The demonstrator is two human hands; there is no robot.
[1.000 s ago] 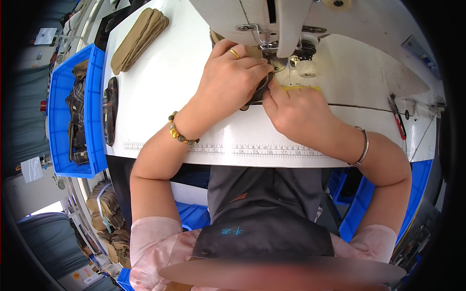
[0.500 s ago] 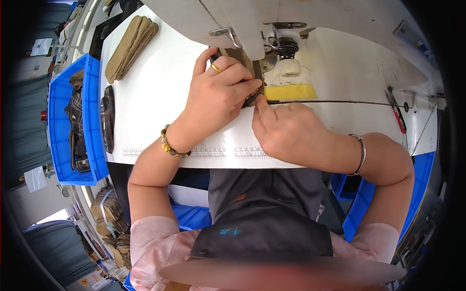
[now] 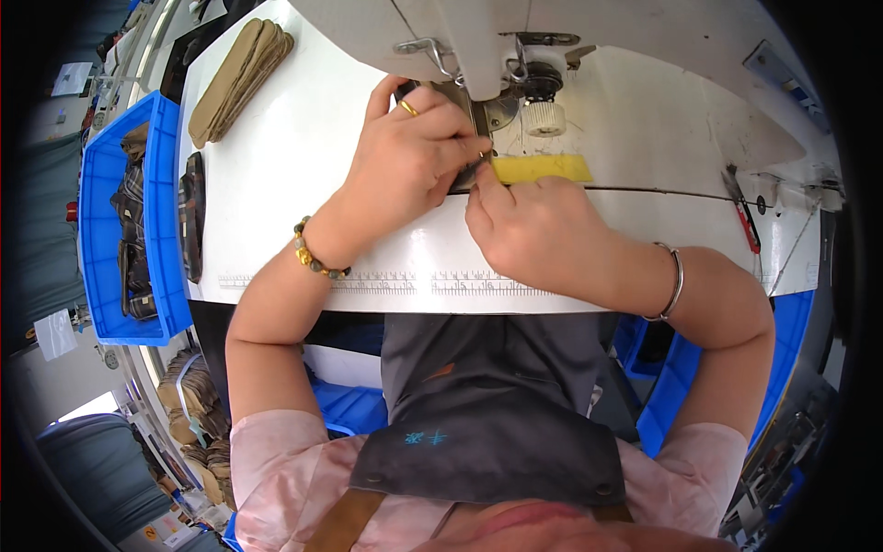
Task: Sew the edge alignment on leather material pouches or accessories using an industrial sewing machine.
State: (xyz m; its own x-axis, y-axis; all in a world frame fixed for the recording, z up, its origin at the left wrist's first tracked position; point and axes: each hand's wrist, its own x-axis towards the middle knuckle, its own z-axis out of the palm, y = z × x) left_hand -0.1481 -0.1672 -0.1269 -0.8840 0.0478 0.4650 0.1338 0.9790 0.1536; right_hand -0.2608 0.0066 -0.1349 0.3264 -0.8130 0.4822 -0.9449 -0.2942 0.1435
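A dark brown fabric piece [image 3: 464, 178] lies under the head of a white sewing machine [image 3: 480, 55], mostly covered by my fingers. Across it from the left comes my left hand [image 3: 405, 152], its fingers bent and pressing the piece beside the needle area. My right hand [image 3: 538, 225] is closed, thumb and forefinger pinching the near end of the same piece. Both fingertips nearly meet there. Just right of them a yellow strip [image 3: 543, 168] lies on the machine bed. The needle itself is hidden.
A stack of tan fabric pieces [image 3: 241, 78] lies at the far left of the white table [image 3: 276, 202]. Beside the table stands a blue bin [image 3: 97, 258] with plaid pieces; a folded plaid piece [image 3: 192, 216] lies near it. Red-handled snips [image 3: 747, 225] rest at the right.
The whole view has shifted slightly. My hands stay at the fabric piece beside the needle area, with only small finger movement and nothing let go.
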